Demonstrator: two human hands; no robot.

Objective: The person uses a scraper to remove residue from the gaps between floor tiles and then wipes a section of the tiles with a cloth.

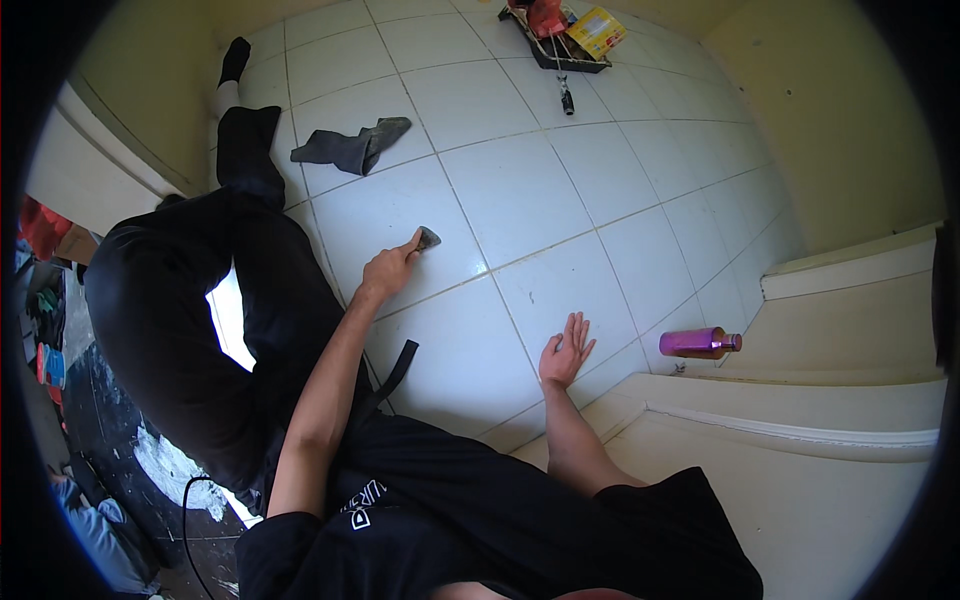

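My left hand (pixel 388 272) is closed around a small scraper (pixel 429 238), whose dark blade is turned toward the tiled floor (pixel 530 220). Most of its handle is hidden in my fingers. Over to the right, my right hand (pixel 567 350) lies palm down on the tiles with its fingers stretched out, holding nothing. A crumpled grey cloth (pixel 355 150) lies on the floor beyond the scraper.
A purple bottle (pixel 692 343) lies on its side near the doorway frame (pixel 800 410). At the far wall stands a black paint tray (pixel 575 62) with a yellow box (pixel 597 33), a red item and a dark-handled tool. My bent legs (pixel 170 320) take up the left side.
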